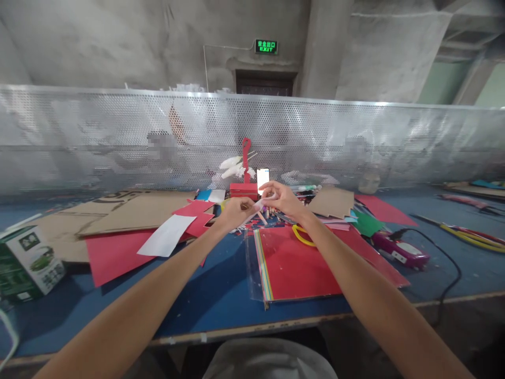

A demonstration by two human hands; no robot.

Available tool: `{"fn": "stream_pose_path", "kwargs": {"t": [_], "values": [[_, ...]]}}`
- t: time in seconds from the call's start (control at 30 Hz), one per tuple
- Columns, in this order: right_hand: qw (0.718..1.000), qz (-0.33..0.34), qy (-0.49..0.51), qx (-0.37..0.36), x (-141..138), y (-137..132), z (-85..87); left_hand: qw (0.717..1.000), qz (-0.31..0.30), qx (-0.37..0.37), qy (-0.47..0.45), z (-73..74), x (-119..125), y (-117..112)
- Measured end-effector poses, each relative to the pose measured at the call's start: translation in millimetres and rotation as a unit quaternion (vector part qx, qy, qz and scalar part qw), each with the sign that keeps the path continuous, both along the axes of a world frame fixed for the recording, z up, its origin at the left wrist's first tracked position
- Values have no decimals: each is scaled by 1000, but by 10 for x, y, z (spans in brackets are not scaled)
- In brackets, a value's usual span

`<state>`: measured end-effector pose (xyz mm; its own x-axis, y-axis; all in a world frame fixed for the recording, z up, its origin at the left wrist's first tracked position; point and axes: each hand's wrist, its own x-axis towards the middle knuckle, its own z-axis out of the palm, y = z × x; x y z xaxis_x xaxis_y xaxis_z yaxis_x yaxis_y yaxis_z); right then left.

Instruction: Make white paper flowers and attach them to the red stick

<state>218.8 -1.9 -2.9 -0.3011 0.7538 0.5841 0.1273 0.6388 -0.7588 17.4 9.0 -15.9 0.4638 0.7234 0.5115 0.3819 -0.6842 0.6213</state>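
Between my two hands, above the middle of the bench, is a small strip of white paper. My left hand pinches its left end between thumb and fingers. At the other end my right hand is closed on the same strip, with the fingertips bent over it. Just behind my hands a phone with a lit screen stands upright. To its left sits a red box with a tall red strip rising behind it. White paper petals lean beside that strip.
A clear packet of red and coloured paper lies at the front. Cardboard sheets and a white sheet are on the left, near a green and white carton. A purple power strip with a black cable lies right. Perforated metal panel behind.
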Motion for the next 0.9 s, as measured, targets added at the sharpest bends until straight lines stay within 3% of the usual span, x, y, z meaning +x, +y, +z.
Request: {"fn": "stream_pose_path", "kwargs": {"t": [0.3,0.43,0.9], "values": [[999,31,2,39,40,-9,22,997,11,64,-31,37,22,-70],[996,48,23,69,30,-33,47,996,23,91,2,29,27,-70],[993,17,-5,113,52,-16,57,989,68,122,-50,47,21,-70]]}}
